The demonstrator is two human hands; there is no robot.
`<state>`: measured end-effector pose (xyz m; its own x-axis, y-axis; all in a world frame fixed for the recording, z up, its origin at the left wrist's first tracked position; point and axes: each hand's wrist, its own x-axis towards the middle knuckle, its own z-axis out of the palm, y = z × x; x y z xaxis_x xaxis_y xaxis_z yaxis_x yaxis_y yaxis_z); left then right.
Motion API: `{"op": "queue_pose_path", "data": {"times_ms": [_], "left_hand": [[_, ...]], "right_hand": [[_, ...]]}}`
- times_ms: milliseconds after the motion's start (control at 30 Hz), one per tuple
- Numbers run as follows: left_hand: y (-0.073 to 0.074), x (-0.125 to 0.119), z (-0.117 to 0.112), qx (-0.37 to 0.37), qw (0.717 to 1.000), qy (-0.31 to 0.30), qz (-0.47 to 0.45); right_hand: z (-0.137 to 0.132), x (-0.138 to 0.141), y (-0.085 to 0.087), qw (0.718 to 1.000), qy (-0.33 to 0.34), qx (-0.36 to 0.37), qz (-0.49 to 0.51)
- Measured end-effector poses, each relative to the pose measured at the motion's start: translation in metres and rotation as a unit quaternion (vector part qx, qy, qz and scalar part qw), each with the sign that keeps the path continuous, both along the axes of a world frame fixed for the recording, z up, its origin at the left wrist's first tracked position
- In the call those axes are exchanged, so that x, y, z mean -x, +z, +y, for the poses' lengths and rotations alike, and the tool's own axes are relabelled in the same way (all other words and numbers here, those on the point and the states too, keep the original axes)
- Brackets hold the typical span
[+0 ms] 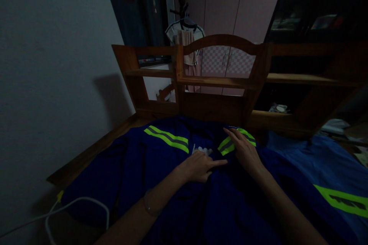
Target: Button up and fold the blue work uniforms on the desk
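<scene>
A dark blue work jacket (149,172) with yellow-green reflective stripes (166,138) lies spread over a bed. My left hand (198,166) rests on the cloth near the collar, index finger stretched out to the right, the other fingers curled under. My right hand (243,149) lies flat on the jacket with fingers stretched out, over a second reflective stripe (227,146). A small white label or tag (201,150) shows just beyond my left hand. The two hands nearly touch.
A wooden headboard with shelves (218,80) stands behind the jacket. A grey wall (51,65) runs along the left. A white cable (77,204) loops at the bed's left edge. Another blue garment (322,168) with a stripe lies right. Clothes hang on a rack (186,42).
</scene>
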<state>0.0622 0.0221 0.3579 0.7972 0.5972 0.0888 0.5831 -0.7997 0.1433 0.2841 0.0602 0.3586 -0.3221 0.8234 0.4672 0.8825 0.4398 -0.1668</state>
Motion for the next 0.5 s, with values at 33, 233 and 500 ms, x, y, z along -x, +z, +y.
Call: {"op": "queue_pose_path", "data": {"times_ms": [33, 233, 500], "left_hand": [[0.000, -0.001, -0.001, 0.002, 1.000, -0.006, 0.004], [0.003, -0.010, -0.011, 0.062, 0.997, 0.007, -0.045], [0.034, -0.021, -0.051, 0.538, 0.720, 0.109, -0.424]], "right_hand": [[0.001, -0.002, 0.001, 1.000, -0.001, 0.010, 0.006], [0.001, -0.006, 0.003, 0.985, -0.019, -0.019, 0.171], [0.002, 0.003, 0.007, 0.973, -0.013, -0.014, 0.230]]}}
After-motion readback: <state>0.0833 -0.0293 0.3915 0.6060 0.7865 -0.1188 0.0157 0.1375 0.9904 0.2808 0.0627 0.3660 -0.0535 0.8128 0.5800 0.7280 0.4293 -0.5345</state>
